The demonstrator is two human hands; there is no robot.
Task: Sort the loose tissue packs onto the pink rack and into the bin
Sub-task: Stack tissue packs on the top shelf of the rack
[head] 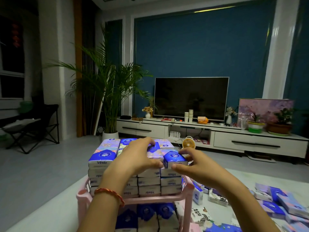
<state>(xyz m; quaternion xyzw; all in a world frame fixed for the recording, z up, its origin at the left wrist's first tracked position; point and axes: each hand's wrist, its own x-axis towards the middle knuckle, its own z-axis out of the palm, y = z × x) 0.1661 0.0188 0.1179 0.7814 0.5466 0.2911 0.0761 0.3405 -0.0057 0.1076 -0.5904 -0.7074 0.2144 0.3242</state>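
1. Several layers of tissue packs (148, 180) are stacked on the top shelf of the pink rack (188, 196), which sits at the 6 o'clock part of the view; the printed ends of the packs face the camera.
2. One blue-and-white pack (174, 159) lies on top of the stack at its right front corner, slightly skewed against the row.
3. The right hand (197, 166) pinches that pack, thumb against its near end and fingers curled on its far right side.
4. The left hand (135, 158) lies spread wide over the middle top pack (154, 151), thumb at the near edge, fingers over the far edge; a red braided bracelet (109, 195) circles the wrist.
5. More packs (147, 216) fill the lower shelf of the rack, at 6 o'clock below the stack.
6. Loose packs (274, 200) lie scattered on the pale surface (50, 206) from 3 to 5 o'clock of the rack, some blue, some with dark printed wrappers.
7. Beyond the rack at 1 o'clock a small round fan (188, 142) stands on the floor.
8. Farther at 12 to 2 o'clock, a dark television (191, 97) stands on a long white cabinet (250, 139); a tall palm (107, 84) stands at 11 o'clock.
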